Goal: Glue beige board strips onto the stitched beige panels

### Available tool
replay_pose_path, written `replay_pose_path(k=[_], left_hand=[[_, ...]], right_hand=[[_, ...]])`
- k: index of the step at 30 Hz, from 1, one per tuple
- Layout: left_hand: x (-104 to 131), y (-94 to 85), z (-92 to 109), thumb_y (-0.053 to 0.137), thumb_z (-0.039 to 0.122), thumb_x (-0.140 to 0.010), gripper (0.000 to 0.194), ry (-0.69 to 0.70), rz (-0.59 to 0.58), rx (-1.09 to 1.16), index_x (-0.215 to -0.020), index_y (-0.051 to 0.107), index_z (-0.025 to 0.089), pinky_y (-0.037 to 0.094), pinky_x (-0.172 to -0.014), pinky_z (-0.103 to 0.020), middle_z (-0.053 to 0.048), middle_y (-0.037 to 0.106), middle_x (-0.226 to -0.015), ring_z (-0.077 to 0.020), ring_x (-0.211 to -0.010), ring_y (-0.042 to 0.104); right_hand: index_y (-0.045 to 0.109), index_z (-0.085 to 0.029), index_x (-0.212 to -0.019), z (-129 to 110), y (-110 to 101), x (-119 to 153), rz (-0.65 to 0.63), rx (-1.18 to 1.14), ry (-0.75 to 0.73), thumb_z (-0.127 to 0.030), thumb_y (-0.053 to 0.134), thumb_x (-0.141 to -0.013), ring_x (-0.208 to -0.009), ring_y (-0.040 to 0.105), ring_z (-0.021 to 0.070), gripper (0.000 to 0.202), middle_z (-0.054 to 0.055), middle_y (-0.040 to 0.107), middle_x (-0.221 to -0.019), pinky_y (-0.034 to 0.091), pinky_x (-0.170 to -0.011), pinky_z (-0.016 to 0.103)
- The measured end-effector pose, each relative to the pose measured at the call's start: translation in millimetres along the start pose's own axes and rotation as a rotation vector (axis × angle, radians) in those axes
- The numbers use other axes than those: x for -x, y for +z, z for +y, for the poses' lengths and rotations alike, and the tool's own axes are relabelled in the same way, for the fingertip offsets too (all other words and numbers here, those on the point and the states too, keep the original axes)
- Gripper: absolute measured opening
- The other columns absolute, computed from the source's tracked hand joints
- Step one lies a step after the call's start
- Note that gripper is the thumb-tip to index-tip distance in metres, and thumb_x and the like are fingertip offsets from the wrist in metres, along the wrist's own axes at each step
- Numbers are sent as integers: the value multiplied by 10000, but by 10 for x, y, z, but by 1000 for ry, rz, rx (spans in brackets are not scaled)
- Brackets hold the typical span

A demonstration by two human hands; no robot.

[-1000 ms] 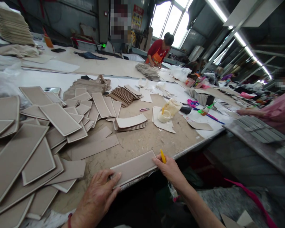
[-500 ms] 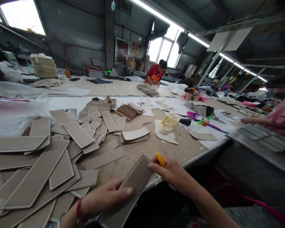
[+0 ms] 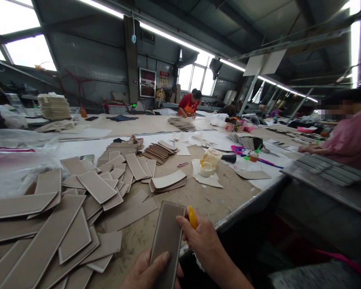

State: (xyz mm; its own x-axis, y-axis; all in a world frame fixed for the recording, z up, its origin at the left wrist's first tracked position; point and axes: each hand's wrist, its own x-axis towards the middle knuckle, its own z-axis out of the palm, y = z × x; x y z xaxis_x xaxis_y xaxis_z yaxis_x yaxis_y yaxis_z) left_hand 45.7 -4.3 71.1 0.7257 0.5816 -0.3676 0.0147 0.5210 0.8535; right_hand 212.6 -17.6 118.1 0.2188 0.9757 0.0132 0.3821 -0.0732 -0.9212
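Note:
A long taupe panel with rounded corners (image 3: 167, 228) is held upright near the table's front edge. My left hand (image 3: 150, 267) is wrapped round its lower part, thumb across the face. My right hand (image 3: 198, 233) pinches the panel's upper right edge with thumb and fingers, and a yellow-handled tool (image 3: 193, 217) is tucked in the same hand; the tool's working end is hidden. Left of the hands lies a loose heap of similar pale-edged panels (image 3: 96, 186). Just beyond my hands sits a small curved stack of panels (image 3: 168, 180).
A glue-stained cup (image 3: 207, 168) stands on scraps past the hands, with a small pink cutter (image 3: 183, 164) to its left. Plastic bags (image 3: 15, 172) lie at the left. One person in red works across the table; another in pink is at the right.
The panel has turned from a slant to nearly upright. Both hands stay on it, and my right hand sits slightly lower and further left. The camera view has tilted upward.

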Motion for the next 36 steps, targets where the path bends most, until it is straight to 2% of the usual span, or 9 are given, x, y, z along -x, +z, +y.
replay_pose_path(k=[5, 15, 19, 24, 29, 32, 36], left_hand=[[6, 55, 27, 585, 671, -701, 586, 2, 18, -21, -816, 652, 100, 378, -495, -177, -75, 670, -664, -99, -534, 555], [-28, 109, -39, 576, 656, -721, 563, 8, 6, 9, -798, 641, 102, 390, -510, -183, -59, 654, -628, -99, -516, 561], [-26, 116, -36, 575, 653, -726, 578, -8, -46, 35, -793, 661, 86, 389, -504, -176, -73, 655, -644, -92, -506, 549], [-9, 110, -46, 634, 601, -717, 537, -65, -93, 179, -876, 660, 88, 459, -613, -199, -88, 685, -710, -117, -592, 609], [-79, 96, -52, 704, 542, -686, 522, -39, 21, 269, -993, 601, 132, 494, -662, -229, -115, 693, -928, -174, -771, 664], [-150, 76, -46, 701, 536, -693, 535, -10, 52, 266, -1021, 584, 130, 504, -658, -238, -111, 691, -917, -186, -775, 670], [-225, 36, -84, 699, 558, -679, 552, -5, 50, 264, -996, 584, 120, 512, -638, -243, -126, 697, -894, -194, -746, 676]], right_hand=[[505, -194, -709, -5, -17, 25, 41, 70, -56, -432, 457, -848, -575, 472, 117, 280, -26, 508, -607, 374, -548, 225], [535, -184, -750, 22, -55, 64, -29, -31, -60, -504, 465, -840, -626, 477, 133, 339, 5, 534, -681, 400, -586, 239], [511, -186, -696, 11, -70, 39, -97, -214, 26, -531, 508, -815, -546, 426, 104, 364, -28, 478, -605, 371, -524, 219], [469, -184, -615, 75, -64, -14, -177, -412, 148, -546, 566, -777, -419, 287, 59, 408, -79, 348, -461, 287, -425, 196], [489, -174, -657, 212, 3, -62, -142, -390, 154, -568, 583, -753, -422, 319, 60, 417, -68, 387, -487, 269, -403, 195], [494, -170, -677, 279, 53, -87, -160, -367, 185, -579, 558, -765, -423, 367, 70, 423, -48, 436, -500, 266, -388, 196], [486, -177, -640, 313, 70, -133, -183, -367, 238, -605, 588, -716, -402, 337, 64, 446, -65, 398, -454, 251, -376, 190]])
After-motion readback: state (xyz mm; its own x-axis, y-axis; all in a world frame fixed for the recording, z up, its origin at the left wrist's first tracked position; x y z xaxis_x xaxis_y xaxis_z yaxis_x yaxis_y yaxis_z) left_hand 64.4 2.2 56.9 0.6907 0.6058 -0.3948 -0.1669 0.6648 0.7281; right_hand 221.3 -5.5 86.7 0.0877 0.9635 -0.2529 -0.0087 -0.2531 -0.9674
